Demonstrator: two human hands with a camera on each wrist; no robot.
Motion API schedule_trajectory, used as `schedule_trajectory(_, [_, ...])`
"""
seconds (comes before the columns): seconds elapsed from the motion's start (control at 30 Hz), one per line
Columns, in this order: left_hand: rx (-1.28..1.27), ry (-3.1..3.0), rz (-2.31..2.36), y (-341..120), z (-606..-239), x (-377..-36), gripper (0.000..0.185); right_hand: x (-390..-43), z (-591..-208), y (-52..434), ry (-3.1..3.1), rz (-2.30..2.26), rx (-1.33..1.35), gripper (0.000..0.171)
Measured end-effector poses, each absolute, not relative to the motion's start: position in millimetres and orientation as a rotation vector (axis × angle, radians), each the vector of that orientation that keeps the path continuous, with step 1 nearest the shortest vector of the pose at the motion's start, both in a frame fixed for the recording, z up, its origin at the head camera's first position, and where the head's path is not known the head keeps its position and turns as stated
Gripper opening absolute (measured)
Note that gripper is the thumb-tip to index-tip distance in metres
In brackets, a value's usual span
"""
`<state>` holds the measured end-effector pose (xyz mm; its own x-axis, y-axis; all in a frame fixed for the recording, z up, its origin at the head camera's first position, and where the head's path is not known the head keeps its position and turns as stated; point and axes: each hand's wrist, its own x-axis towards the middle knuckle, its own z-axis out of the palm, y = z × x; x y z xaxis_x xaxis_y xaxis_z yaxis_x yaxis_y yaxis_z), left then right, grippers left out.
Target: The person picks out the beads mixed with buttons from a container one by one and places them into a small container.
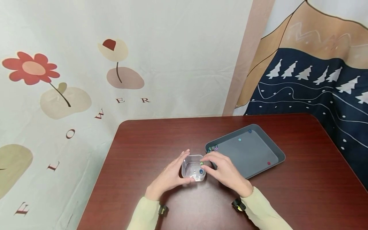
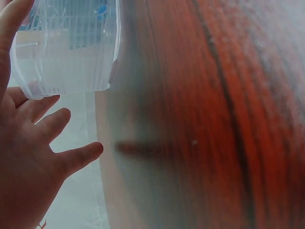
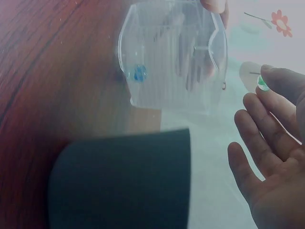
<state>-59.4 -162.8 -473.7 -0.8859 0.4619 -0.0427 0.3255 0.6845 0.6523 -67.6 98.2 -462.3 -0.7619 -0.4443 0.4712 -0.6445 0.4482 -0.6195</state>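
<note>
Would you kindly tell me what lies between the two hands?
The clear box, with a blue marble inside, as the head view shows.

Pale yellow-green on both arms here: the left sleeve (image 1: 143,214) matches the right sleeve (image 1: 265,210), plain, long, reaching down to the wrists! Out of the cuffs come a bare left hand (image 1: 168,179) and a bare right hand (image 1: 225,171). And there, a small black left wrist device (image 1: 163,210), a black right wrist device (image 1: 238,204) too, each flashing a touch of yellow!
</note>
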Motion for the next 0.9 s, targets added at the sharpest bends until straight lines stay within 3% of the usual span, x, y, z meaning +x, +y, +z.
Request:
schedule_trajectory(0.5, [0.647, 2.681, 1.001, -162.9, -474.6, -59.3, 0.107, -69.8, -469.0, 87.1, -2.484, 1.153, 0.990, 0.024])
schedule_trajectory(0.9, [0.634, 2.687, 0.992, -163.0, -476.8, -60.3, 0.107, -70.3, -459.7, 125.1, -2.510, 1.216, 0.712, 0.029])
